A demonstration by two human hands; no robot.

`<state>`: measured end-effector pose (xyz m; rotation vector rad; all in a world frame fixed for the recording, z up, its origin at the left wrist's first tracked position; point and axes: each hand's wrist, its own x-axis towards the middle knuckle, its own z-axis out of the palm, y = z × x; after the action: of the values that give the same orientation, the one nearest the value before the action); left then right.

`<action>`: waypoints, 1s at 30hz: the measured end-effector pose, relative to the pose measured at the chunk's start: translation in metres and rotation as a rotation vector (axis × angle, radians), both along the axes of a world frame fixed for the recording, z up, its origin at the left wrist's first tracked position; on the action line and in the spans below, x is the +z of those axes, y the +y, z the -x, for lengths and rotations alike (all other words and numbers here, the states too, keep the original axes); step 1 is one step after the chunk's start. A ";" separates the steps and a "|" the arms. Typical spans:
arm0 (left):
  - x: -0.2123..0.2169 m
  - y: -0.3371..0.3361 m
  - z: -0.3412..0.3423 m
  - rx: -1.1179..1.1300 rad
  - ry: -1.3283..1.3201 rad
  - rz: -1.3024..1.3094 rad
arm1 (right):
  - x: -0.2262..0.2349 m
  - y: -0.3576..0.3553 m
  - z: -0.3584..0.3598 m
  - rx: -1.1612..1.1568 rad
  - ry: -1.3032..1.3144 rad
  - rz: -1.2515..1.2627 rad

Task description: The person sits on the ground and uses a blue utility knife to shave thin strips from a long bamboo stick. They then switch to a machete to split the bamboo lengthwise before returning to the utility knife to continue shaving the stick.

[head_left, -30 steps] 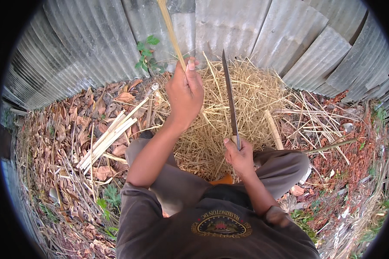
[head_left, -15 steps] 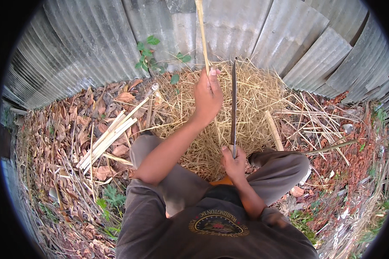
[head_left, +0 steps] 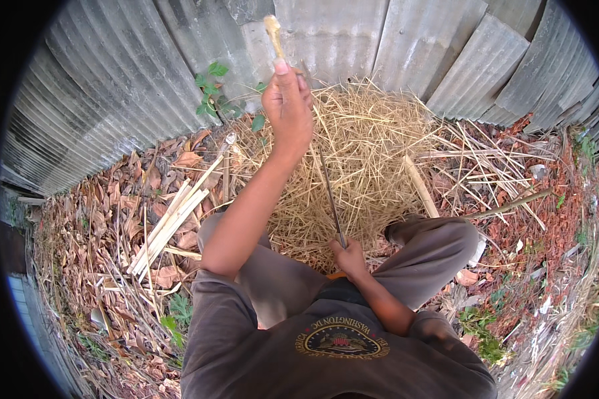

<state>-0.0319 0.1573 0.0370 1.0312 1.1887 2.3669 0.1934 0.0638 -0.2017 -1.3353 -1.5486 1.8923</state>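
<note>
Left grip (head_left: 288, 112) rose, pinching a stick (head_left: 273, 36), prob light, stiff, best held mid-length; right grip (head_left: 349, 258) clutched a knife (head_left: 331, 194).

Soft, even daylight lights the scene brightly, with faint shadows. The grey corrugated metal sheets (head_left: 106, 80) bow toward the fisheye's black rim, fringed bluish at left. The dry yellow straw pile (head_left: 369, 149) looks fairly crisp; the thin pale-yellow stick (head_left: 273, 36) slightly soft.
</note>
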 end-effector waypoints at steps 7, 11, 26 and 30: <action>0.055 -0.021 -0.008 0.131 0.048 -0.161 | 0.023 0.038 0.044 0.036 0.091 -0.348; 0.079 -0.037 -0.017 0.187 0.056 -0.258 | 0.038 0.051 0.068 0.045 0.106 -0.231; -0.078 0.002 -0.023 -0.134 -0.278 0.292 | -0.015 0.048 0.051 -0.120 0.060 0.099; -0.078 -0.001 -0.023 -0.150 -0.220 0.304 | -0.005 0.040 0.039 -0.051 0.063 -0.065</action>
<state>-0.0084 0.1562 -0.0414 0.7144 1.2862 2.0434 0.1539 0.1035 -0.2065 -1.2632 -1.5178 1.8200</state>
